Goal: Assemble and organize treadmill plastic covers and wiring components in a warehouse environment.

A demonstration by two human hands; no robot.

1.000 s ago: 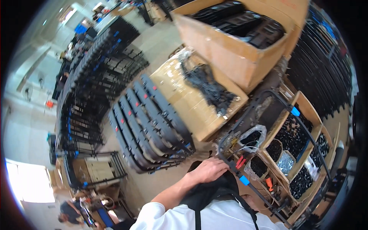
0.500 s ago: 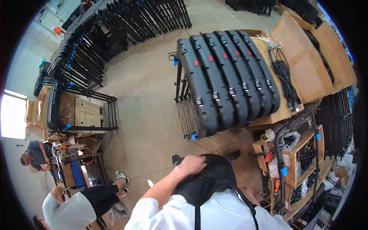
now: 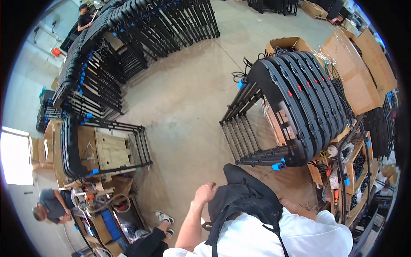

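My left hand [image 3: 205,192] is held out beside the left edge of the black apron [image 3: 244,195] I wear. Its fingers are loosely bent, and no object shows in it. Low on my other side, my right hand [image 3: 287,205] is mostly hidden beside the apron, so its fingers cannot be made out. Ahead to the right stands a row of black folding frames [image 3: 299,103] with thick curved panels, red parts and thin tube legs. A blue corner piece [image 3: 278,165] sits at the near end of the row. Neither hand touches these frames.
More black frames [image 3: 162,25] line the far left. A smaller group [image 3: 73,145] stands at left, near a co-worker [image 3: 53,205] and another person's legs [image 3: 160,227]. Large cardboard boxes [image 3: 351,73] and a wooden parts shelf [image 3: 353,167] are on the right.
My left hand has come off the apron front to its left side. The view has shifted, bringing the near side and legs of the right-hand frame row into sight.
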